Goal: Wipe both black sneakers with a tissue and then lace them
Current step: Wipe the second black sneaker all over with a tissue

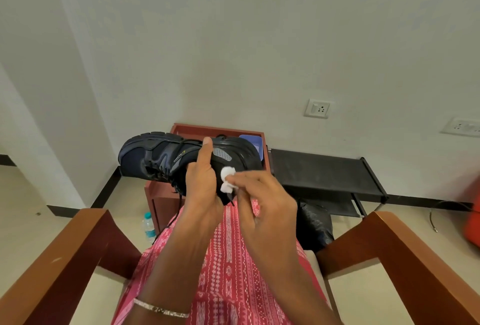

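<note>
A white wall is backing the wooden armchair (78, 246) where a person is sitting. The left hand (202, 181) is gripping a black sneaker (161, 158) sideways above the lap, steadying it for wiping. The right hand (265, 205) is pinching a wadded tissue (227, 177) against its heel side. Behind, a blue tub (253, 141) is sitting in a red-brown wooden cabinet (161, 194), its contents hidden.

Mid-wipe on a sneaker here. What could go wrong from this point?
1. The tissue, a small wad pinched in the right hand, may shred or slip out against the sneaker.
2. Only the left hand holds the sneaker up over the lap; firm rubbing could twist it loose.
3. A loose lace hangs below and might snag.
</note>
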Motion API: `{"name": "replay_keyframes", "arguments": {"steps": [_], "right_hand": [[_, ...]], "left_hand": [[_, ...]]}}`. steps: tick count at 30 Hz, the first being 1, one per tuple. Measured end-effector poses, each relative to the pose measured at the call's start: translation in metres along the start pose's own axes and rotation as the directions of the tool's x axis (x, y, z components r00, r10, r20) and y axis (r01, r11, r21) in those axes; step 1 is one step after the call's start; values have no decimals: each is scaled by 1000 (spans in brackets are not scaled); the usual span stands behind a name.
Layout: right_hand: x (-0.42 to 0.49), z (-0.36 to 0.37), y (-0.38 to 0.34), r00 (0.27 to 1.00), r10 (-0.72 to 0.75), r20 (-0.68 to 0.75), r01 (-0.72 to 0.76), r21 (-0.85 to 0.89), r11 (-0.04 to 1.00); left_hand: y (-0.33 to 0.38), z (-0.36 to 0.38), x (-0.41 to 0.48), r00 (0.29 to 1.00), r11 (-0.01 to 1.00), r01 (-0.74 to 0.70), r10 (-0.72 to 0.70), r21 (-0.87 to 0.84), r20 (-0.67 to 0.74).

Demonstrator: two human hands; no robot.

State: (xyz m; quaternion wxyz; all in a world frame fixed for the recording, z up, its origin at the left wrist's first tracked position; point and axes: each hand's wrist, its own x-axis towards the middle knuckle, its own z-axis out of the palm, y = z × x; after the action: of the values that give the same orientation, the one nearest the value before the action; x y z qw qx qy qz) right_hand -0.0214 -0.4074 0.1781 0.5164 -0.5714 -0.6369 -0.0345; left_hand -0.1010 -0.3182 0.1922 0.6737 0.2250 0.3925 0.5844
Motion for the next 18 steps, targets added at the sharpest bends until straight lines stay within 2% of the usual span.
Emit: {"name": "replay_keyframes", "arguments": {"steps": [5, 11, 18], "right_hand": [[2, -2, -3, 1000, 7, -21, -6, 32, 999], [40, 5, 5, 999, -2, -51, -4, -123, 992], [3, 5, 13, 995, 17, -97, -28, -115, 993]], "left_hand": [[0, 2, 0, 999, 999, 36, -36, -10, -15], [0, 0, -6, 1000, 1000, 11, -11, 11, 25], [7, -2, -6, 999, 999, 36, -35, 20, -39]]}}
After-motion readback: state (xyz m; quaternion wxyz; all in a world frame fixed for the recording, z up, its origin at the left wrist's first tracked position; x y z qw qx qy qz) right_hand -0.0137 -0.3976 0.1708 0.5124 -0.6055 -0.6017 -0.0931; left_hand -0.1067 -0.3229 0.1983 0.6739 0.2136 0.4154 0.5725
